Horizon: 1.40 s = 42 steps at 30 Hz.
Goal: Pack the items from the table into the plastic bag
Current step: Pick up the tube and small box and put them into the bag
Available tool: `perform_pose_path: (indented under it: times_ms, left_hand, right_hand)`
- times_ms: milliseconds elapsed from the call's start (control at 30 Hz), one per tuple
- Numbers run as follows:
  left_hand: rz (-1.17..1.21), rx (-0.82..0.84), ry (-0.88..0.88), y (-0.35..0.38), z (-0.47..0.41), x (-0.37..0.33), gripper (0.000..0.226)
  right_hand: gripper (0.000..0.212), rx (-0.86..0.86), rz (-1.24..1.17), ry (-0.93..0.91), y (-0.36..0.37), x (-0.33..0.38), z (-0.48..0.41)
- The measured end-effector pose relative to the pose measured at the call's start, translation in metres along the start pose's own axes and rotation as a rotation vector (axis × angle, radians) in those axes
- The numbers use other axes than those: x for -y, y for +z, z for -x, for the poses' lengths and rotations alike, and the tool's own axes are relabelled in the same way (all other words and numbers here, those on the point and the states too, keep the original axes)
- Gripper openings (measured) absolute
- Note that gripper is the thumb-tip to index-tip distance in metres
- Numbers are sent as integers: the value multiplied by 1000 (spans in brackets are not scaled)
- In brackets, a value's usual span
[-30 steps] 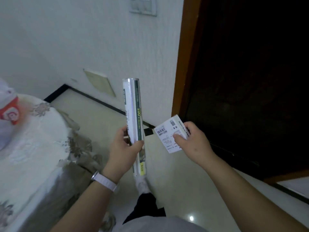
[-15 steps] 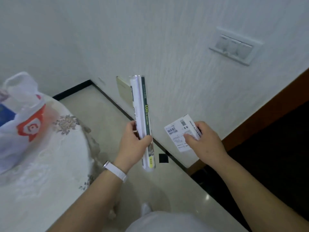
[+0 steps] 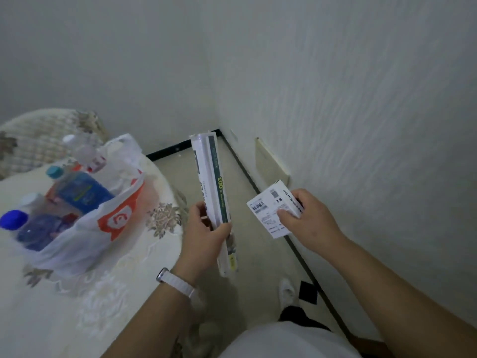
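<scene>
the view has swung left since a second ago, bringing the plastic bag (image 3: pixel 103 202) on the worktop (image 3: pixel 77 293) into reach, left hand (image 3: pixel 204 241) fingers holding the long tube (image 3: pixel 211 189), right hand (image 3: pixel 307 220) fingers holding the small box (image 3: pixel 271 210), both likely next in.

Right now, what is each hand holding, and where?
Left hand grips the long tube around its lower half; right hand pinches the small white box at its right edge.
</scene>
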<state>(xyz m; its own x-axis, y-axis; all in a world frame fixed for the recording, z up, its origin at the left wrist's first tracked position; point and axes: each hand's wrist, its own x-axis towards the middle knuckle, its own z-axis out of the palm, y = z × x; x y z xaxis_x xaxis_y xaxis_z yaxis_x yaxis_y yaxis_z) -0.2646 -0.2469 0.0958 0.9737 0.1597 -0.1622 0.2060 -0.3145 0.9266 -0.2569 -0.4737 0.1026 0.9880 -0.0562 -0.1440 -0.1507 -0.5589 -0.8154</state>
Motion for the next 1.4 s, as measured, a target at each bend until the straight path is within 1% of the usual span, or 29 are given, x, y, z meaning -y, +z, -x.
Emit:
perform_pose_path:
  times_ms: [100, 167, 267, 367, 533, 633, 733, 833, 900, 967, 1033, 1167, 1300, 1400]
  left_hand:
    - [-37, -105, -16, 2, -34, -23, 47]
    - [-41, -170, -24, 1, -54, -36, 50]
    - [3, -280, -34, -4, -79, -46, 51]
    - [56, -419, -59, -21, -91, -47, 49]
    - [98, -678, -74, -75, -114, -32, 48]
    - [121, -803, -47, -112, -136, -22, 45]
    - [139, -914, -33, -152, -157, -11, 51]
    - [122, -998, -56, -190, -176, 2, 55]
    - [108, -1040, -83, -210, -184, 9, 57]
    - [101, -1048, -120, -225, -190, 17, 59]
    - [96, -1083, -162, -235, -195, 28, 61]
    - [103, -1126, -244, -232, -194, 49, 59]
    - [17, -1120, -369, -219, -196, 66, 61]
    - [-31, -1130, -490, -207, -197, 64, 60]
  right_hand:
    - [12, 77, -23, -73, -6, 15, -59]
    - [13, 123, -12, -124, -7, 26, -97]
    - [16, 198, 22, -215, 0, 46, -148]
    - [18, 275, 10, -259, 18, 67, -182]
    - [15, 516, 85, -331, 72, 89, -213]
    - [14, 569, 125, -366, 105, 110, -237]
    - [13, 630, 182, -420, 137, 140, -260]
    - [14, 673, 236, -501, 169, 179, -284]
    - [16, 692, 224, -544, 191, 207, -297]
    - [17, 734, 206, -596, 214, 233, -305]
    - [19, 809, 226, -661, 238, 253, -310]
    - [21, 961, 300, -787, 281, 273, -320]
    - [31, 1150, 453, -979, 333, 279, -340]
    - [26, 1294, 544, -1162, 364, 280, -353]
